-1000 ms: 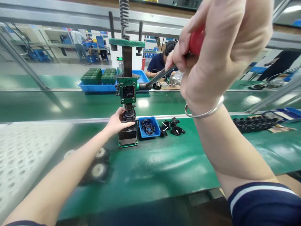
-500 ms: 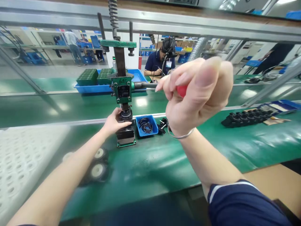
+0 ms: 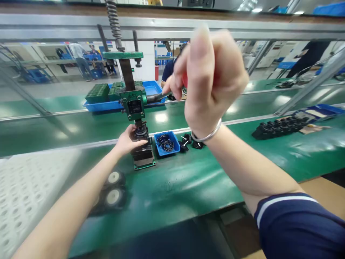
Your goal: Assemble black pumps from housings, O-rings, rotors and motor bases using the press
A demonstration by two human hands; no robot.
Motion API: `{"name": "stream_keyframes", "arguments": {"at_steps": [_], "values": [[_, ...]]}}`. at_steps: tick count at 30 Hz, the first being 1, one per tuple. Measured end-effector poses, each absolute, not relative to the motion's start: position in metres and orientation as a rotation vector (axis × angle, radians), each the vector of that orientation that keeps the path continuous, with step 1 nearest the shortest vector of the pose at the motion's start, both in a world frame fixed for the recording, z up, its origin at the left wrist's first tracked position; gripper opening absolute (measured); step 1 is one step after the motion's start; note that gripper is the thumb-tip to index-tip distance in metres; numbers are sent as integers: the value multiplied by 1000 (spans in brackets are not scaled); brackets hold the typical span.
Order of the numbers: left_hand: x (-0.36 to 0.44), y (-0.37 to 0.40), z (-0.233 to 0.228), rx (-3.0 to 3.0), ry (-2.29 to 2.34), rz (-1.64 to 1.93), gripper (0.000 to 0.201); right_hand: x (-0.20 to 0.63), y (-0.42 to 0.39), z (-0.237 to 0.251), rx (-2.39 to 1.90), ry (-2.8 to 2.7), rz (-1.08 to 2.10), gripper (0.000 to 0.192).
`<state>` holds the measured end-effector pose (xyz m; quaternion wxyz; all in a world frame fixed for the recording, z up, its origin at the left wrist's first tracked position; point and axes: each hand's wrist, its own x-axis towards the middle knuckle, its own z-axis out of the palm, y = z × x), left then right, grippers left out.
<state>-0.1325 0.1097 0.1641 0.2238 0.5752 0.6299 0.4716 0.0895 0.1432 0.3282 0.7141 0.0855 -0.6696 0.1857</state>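
Raised since half a second ago, the right hand (image 3: 207, 77) now sits higher and closer to the press head, its fist clenched around the red knob (image 3: 184, 80) of the lever (image 3: 157, 97), which slopes up again from the green hand press (image 3: 132, 104) after lying level. Seen from the head camera, a silver bangle (image 3: 207, 135) circles that wrist, and a navy sleeve with a white stripe (image 3: 293, 223) covers the forearm behind it. Ahead of the fist and lower, the left hand (image 3: 126, 141) has kept its place at the foot of the press, fingers curled around a black round part (image 3: 141, 132) seated on the press base (image 3: 143, 158) directly under the ram. Just beside that hand, on its far right side, stands a small blue tray (image 3: 172, 148) holding thin black rings, and beyond the tray lie loose black parts (image 3: 188, 141) on the green belt (image 3: 188, 180). Near the left forearm, two dark wheels with white centres (image 3: 113, 187) rest on the belt, blurred. Well off to the right of the fist, a row of black pieces (image 3: 277, 128) lines the belt. Behind the press, across the line, a blue bin (image 3: 107, 104) carries green trays, and a seated person in a dark shirt (image 3: 168, 72) works, partly hidden by the fist.
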Motion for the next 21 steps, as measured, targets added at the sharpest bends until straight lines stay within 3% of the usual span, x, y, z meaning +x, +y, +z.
{"name": "stream_keyframes", "arguments": {"at_steps": [13,21], "values": [[-148,107,164,1587,1585,1276,66,89,140,313,28,-1470,338,27],[-147,104,165,1567,1544,1277,64,84,152,315,272,-1435,378,21]]}}
